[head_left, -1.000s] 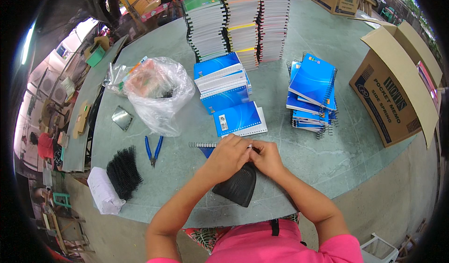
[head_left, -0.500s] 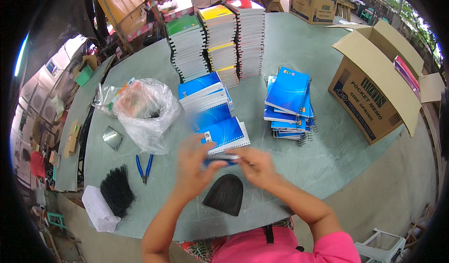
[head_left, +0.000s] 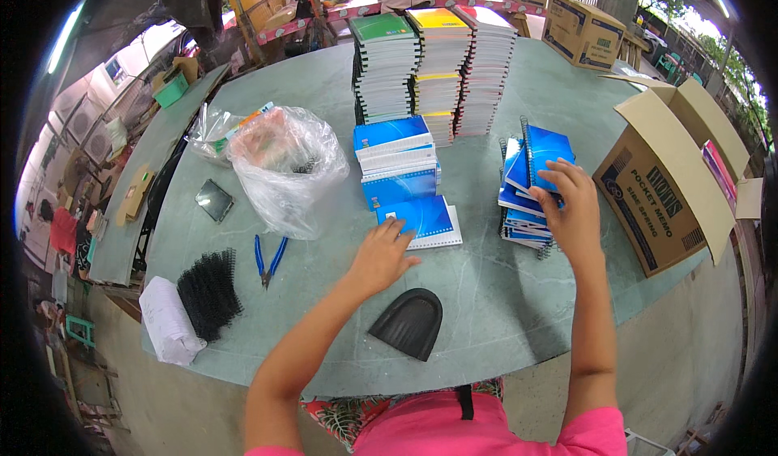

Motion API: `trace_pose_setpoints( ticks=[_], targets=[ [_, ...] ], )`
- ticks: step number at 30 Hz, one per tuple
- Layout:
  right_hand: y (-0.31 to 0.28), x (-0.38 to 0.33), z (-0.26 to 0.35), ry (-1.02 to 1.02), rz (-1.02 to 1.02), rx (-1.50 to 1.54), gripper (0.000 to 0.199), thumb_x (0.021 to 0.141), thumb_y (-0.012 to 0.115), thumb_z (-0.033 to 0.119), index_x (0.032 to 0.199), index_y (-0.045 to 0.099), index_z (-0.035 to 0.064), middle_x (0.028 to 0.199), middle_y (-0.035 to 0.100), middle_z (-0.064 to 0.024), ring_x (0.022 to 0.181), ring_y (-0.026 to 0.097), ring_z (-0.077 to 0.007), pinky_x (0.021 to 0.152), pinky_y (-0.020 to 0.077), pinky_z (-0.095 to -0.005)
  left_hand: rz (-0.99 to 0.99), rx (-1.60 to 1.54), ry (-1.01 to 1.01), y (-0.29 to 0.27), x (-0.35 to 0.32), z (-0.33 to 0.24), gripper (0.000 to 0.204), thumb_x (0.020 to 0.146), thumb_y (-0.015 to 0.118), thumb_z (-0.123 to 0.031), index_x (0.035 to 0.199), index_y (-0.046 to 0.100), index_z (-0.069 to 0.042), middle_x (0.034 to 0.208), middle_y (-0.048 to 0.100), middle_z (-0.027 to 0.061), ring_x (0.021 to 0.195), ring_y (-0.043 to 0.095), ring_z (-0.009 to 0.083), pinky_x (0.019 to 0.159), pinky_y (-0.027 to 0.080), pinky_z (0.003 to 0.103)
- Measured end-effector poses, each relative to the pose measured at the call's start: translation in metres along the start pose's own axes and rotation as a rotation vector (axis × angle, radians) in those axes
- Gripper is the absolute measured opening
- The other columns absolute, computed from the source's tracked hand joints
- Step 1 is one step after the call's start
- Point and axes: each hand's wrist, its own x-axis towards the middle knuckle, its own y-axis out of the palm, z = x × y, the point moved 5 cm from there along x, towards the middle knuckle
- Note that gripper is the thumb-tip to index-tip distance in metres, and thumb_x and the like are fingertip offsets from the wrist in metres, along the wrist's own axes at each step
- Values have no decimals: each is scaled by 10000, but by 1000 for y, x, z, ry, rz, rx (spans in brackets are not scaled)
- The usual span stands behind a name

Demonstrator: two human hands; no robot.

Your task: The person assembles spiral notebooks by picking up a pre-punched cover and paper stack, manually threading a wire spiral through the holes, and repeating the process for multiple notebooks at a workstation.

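At the far left of the grey-green table, a roll wrapped in white paper (head_left: 170, 322) lies against a bundle of black wire-like coils (head_left: 209, 294). To the right are open cutting pliers with blue handles (head_left: 274, 257) and, beyond them, a clear plastic bag with bunched contents (head_left: 288, 184). The left hand (head_left: 383, 255) has its fingers loosely spread, the fingertips appearing to rest on the near left part of a blue-covered notebook block with a punched edge (head_left: 429, 217); this block lies flat, without a coil, in front of a leaning row of similar blue blocks (head_left: 399, 187). A black dome-shaped pad (head_left: 409, 324) lies nearer the person. Farther right stands a stack of blue notebooks with dark spiral coils (head_left: 523, 205); its top notebook (head_left: 553, 154) is turned askew, its coil projecting past the far end. The right hand (head_left: 570, 205) is over this notebook's near right edge, thumb and fingers apart; whether it pinches the cover cannot be told. The step in hand is judged to be placing the coiled notebook on the stack while the left hand addresses the punched block. The next move calls for freeing the right hand without shifting the stack, and gripping cover and sheets together, holes aligned.
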Motion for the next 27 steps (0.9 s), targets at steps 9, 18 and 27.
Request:
trace_pose_setpoints(
  ticks=[9,18,27],
  targets=[
    [84,-77,56,288,638,618,247,789,656,129,1021,627,49,1013,637,-94,922,599,-211,784,462,-325,261,462,190,34,1,-8,408,750,569,-163,1074,524,80,928,609,218,925,598,323,734,502,375],
    [143,-122,69,1124,487,1542,468,869,592,209,1245,447,-28,1114,568,-125,977,556,-167,808,459,-298,284,-182,-271,-2,26,-32,168,791,541,-125,836,573,33,793,628,218,773,627,326,619,496,415],
    [168,-105,43,1026,447,1359,368,840,536,11,1193,434,-14,1076,576,-151,946,595,-247,840,490,-387,-9,-641,-545,-21,6,25,233,804,623,-208,933,645,-16,899,656,153,821,632,261,737,485,343]
  ],
)
